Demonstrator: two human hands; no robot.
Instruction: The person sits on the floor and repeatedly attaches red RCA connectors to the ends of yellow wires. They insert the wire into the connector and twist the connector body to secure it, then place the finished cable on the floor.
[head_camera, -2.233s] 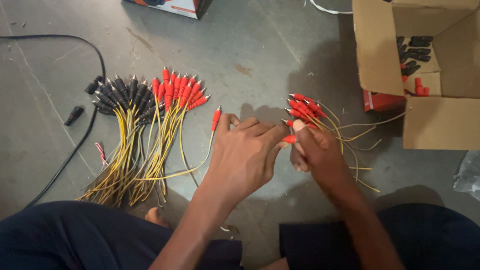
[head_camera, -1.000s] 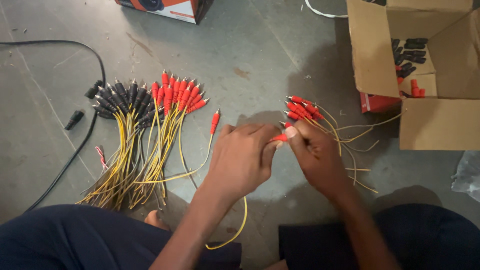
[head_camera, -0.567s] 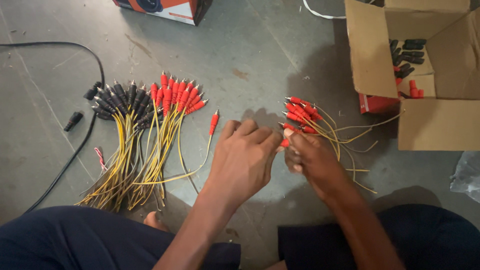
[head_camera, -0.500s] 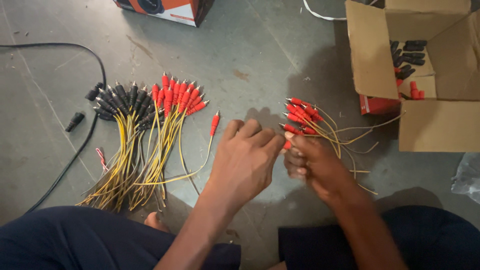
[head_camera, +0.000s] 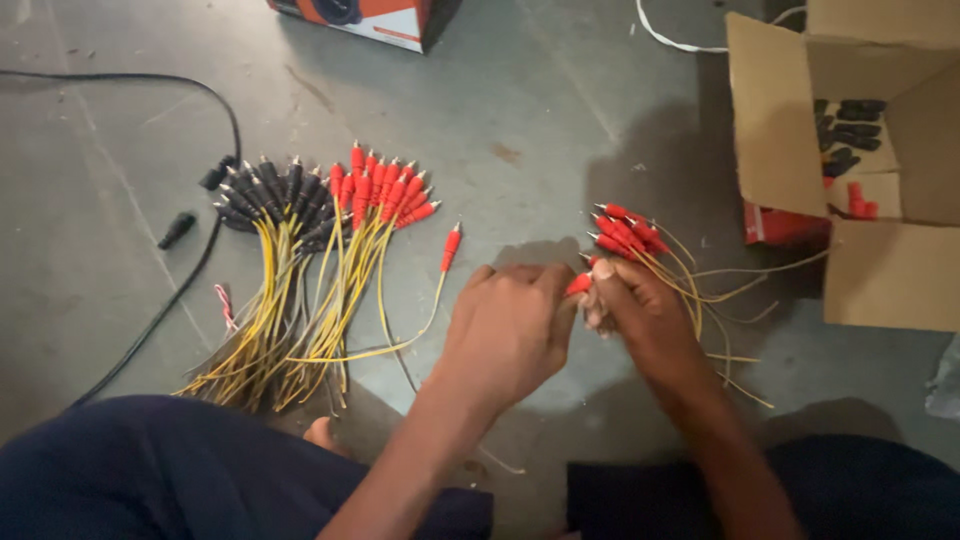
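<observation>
between both hands (head_camera: 575, 320), one red plug (head_camera: 578, 285)

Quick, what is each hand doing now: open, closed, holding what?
Left hand: closed, fingertips on the red plug.
Right hand: closed, pinching the same red plug; what else it holds cannot be told.

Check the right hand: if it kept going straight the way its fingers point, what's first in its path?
Probably the small bunch of red-tipped leads lying just beyond the right hand, up and slightly left in the picture. Depth is unclear; the fingertips may already touch their yellow wires.
</observation>
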